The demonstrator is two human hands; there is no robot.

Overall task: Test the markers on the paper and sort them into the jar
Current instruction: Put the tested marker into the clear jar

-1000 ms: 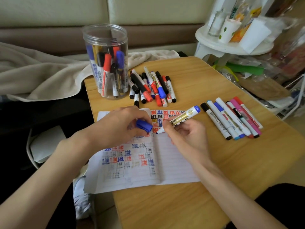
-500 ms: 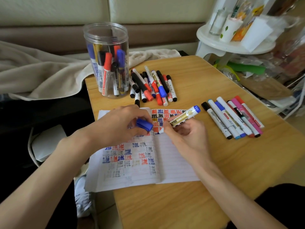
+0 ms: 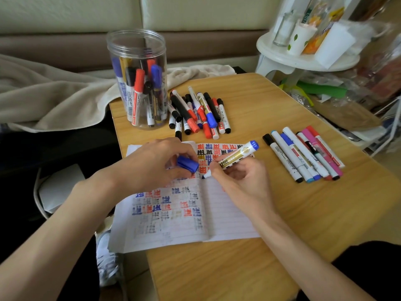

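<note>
My right hand (image 3: pixel 240 177) grips an uncapped blue marker (image 3: pixel 236 155) with a gold and white barrel, its tip down on the lined paper (image 3: pixel 227 211) among rows of red, blue and black test marks. My left hand (image 3: pixel 152 164) rests on the paper's left page and pinches the marker's blue cap (image 3: pixel 187 164). A clear plastic jar (image 3: pixel 138 79) at the back left of the wooden table (image 3: pixel 282 246) holds several markers standing upright.
A heap of markers (image 3: pixel 199 114) lies right of the jar. A neat row of markers (image 3: pixel 303 153) lies to the right of the paper. A beige blanket (image 3: pixel 43 98) drapes at left. A white stand (image 3: pixel 303 55) with bottles and cups is at back right.
The marker tip has shifted slightly down and left on the paper, from writing strokes. My left hand with the cap has stayed in place.
</note>
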